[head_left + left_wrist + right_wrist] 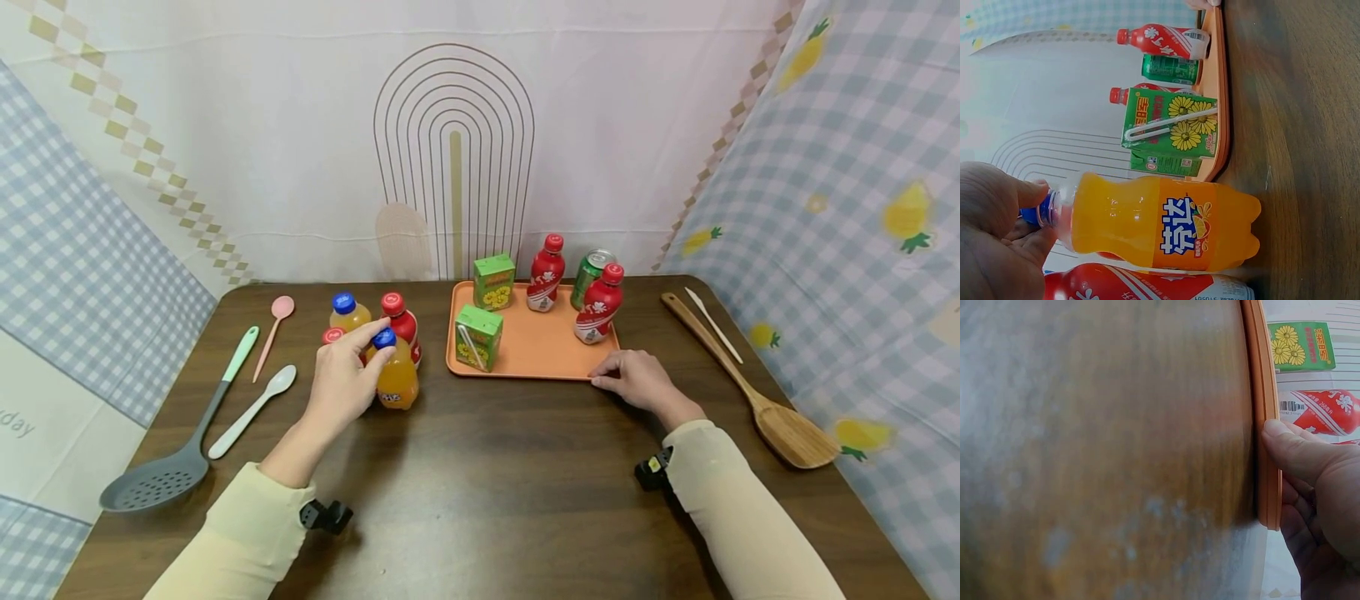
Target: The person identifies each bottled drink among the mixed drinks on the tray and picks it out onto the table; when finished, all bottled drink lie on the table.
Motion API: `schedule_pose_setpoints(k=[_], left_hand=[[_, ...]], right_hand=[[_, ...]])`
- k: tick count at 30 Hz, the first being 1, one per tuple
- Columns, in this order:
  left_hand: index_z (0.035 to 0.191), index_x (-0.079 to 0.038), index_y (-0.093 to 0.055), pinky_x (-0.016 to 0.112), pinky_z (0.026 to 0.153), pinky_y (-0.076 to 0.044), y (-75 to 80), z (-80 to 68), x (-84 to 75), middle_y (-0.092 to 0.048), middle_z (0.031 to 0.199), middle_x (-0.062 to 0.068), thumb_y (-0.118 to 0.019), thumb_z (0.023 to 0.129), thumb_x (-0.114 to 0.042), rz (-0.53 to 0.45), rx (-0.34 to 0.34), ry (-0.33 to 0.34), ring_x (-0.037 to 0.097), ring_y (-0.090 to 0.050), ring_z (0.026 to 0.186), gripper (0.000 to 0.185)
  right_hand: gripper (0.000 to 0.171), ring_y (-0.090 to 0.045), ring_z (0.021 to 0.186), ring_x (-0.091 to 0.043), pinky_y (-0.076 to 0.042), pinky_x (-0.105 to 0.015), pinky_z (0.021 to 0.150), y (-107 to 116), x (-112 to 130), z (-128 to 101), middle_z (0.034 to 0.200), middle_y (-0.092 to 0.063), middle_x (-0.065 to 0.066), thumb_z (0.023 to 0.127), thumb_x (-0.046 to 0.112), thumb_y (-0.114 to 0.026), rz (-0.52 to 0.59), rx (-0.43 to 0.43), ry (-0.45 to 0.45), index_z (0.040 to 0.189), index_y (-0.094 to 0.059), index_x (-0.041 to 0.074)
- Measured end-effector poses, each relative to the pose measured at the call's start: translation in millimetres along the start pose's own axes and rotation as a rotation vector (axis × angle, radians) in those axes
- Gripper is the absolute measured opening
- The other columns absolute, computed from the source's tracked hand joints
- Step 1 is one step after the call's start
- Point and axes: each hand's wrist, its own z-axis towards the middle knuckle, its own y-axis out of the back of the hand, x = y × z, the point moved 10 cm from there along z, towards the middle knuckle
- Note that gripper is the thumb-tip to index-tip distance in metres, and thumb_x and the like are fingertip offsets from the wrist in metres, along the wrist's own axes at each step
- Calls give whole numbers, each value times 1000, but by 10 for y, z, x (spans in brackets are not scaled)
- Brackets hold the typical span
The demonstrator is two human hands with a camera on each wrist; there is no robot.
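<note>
My left hand [375,343] grips the blue-capped neck of an orange soda bottle [397,382] that stands on the brown table [495,467]. The left wrist view shows thumb and fingers of that left hand [1034,214] round the cap of the orange bottle [1166,222]. My right hand [618,377] holds the front right corner of an orange tray [540,350], and the right wrist view shows the thumb [1285,440] against the tray rim [1263,394]. On the tray stand two green juice boxes [477,336], two red bottles [598,304] and a green can [588,271].
Another orange bottle [347,312] and red bottles [401,321] stand just behind my left hand. A grey slotted spoon [176,454], a white spoon [251,412] and a pink spoon [273,321] lie at the left. A wooden spatula [750,392] and a thin white stick [714,325] lie at the right.
</note>
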Motion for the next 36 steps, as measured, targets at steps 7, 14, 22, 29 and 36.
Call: schedule_pose_setpoints(k=[7, 14, 22, 29, 36], left_hand=[[121, -7, -68, 24, 45, -37, 9, -15, 26, -69, 114, 9, -74, 85, -11, -12, -50, 6, 14, -43, 52, 37], [120, -8, -68, 21, 45, -40, -8, -32, 70, -68, 115, 9, -74, 85, -11, -57, -51, 38, 13, -51, 57, 36], [118, -5, -68, 32, 75, -56, 14, -24, 51, -68, 116, 9, -76, 83, -8, -74, -72, 25, 23, -68, 97, 36], [115, -4, -70, 34, 75, -56, 93, 4, -36, -68, 116, 5, -77, 82, -7, -59, -112, -14, 23, -66, 103, 34], [112, -5, -71, 14, 66, -49, 239, 55, -219, -68, 117, 2, -78, 80, -5, -50, -174, -97, 20, -65, 106, 33]], right_hand=[[5, -65, 89, -18, -49, -46, 82, -1, -5, 1, 90, -70, 9, 84, 22, -75, -5, -4, 1, 88, -78, 23], [6, -65, 89, -19, -49, -46, 82, -13, -13, -1, 89, -70, 9, 84, 22, -76, -1, 0, -4, 89, -78, 23], [5, -65, 88, -18, -50, -46, 81, -5, -10, 7, 89, -70, 9, 84, 22, -76, -2, -7, 1, 88, -78, 23], [5, -65, 89, -18, -49, -47, 82, -7, -20, 4, 90, -70, 9, 84, 22, -75, 2, -2, 3, 89, -78, 23], [6, -65, 90, -19, -50, -46, 83, -16, -40, 6, 91, -70, 9, 84, 23, -76, 5, 5, -4, 90, -78, 24]])
